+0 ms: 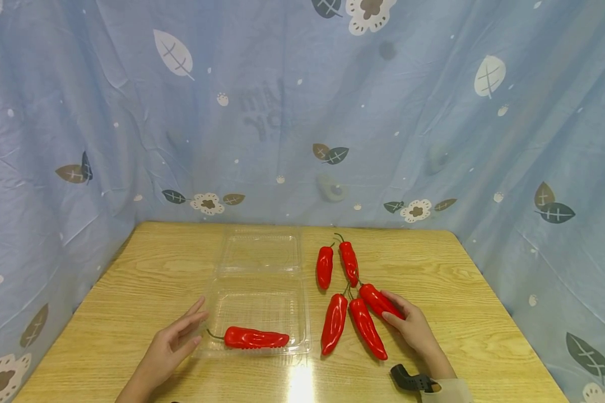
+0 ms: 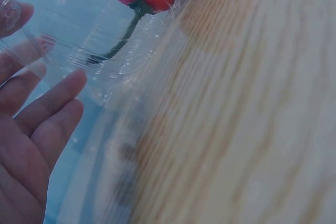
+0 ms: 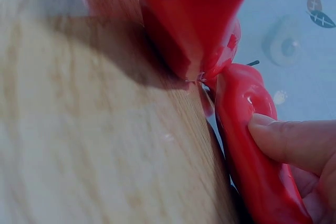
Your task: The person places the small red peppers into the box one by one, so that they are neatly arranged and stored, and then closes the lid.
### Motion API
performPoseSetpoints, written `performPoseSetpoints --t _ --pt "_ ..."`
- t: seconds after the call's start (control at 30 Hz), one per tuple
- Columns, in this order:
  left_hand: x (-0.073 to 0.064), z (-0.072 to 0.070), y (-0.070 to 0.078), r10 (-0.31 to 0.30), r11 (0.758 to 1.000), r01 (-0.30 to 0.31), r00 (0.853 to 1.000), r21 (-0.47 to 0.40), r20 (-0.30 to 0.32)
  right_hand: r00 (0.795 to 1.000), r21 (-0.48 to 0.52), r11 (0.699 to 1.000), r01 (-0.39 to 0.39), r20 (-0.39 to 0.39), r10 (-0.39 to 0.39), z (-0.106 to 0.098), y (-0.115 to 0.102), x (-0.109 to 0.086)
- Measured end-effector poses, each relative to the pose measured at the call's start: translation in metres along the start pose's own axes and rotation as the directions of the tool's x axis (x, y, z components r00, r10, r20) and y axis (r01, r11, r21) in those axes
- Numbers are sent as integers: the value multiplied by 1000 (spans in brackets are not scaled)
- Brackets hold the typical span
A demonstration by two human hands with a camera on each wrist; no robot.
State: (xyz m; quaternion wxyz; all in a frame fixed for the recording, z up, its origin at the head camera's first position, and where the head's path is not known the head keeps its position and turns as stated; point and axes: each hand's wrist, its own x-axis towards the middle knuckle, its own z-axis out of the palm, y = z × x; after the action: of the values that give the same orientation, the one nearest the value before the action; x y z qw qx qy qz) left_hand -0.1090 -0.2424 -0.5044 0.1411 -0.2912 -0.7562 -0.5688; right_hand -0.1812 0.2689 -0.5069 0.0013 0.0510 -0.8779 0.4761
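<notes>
My right hand (image 1: 408, 324) pinches the lower end of a red chili pepper (image 1: 377, 300), thumb on the near side and fingers beyond it. In the right wrist view the thumb presses into the glossy skin of that pepper (image 3: 247, 145). At the left, my left hand (image 1: 171, 341) is beside a clear plastic clamshell box (image 1: 306, 313), fingers loosely extended near its left wall. Another red chili pepper (image 1: 254, 338) lies sideways in the box's near half, its green stem pointing toward that hand. The left wrist view shows this stem (image 2: 123, 38) through the plastic.
The box's lid (image 1: 262, 249) lies folded back on the wooden table (image 1: 166, 252). Several more chili peppers rest between box and right hand, among them one near pepper (image 1: 334, 324) and one farther pepper (image 1: 325, 267). A patterned blue curtain (image 1: 282, 112) hangs behind.
</notes>
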Motion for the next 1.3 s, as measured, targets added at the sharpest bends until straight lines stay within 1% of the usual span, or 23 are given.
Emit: performPoseSetpoints --t 0.53,0.77,0.93,1.17,1.3 --pt "-1 1 -2 17 1000 -17 1000 -6 0 999 18 999 -36 -11 36 -2 -1 0" --pt "-1 0 -2 3 1000 -3 1000 1 3 999 22 999 -45 -15 46 -3 -2 -1" --pt "-1 -1 -2 4 1000 -4 1000 -5 11 998 46 998 -46 -38 48 -3 -3 -2" --pt "-1 -1 -2 3 1000 -3 1000 -2 10 997 105 994 -40 -67 47 -3 -6 -4" --pt "0 -1 -1 -15 1000 15 1000 6 12 996 113 993 -37 -72 45 -3 -8 -4"
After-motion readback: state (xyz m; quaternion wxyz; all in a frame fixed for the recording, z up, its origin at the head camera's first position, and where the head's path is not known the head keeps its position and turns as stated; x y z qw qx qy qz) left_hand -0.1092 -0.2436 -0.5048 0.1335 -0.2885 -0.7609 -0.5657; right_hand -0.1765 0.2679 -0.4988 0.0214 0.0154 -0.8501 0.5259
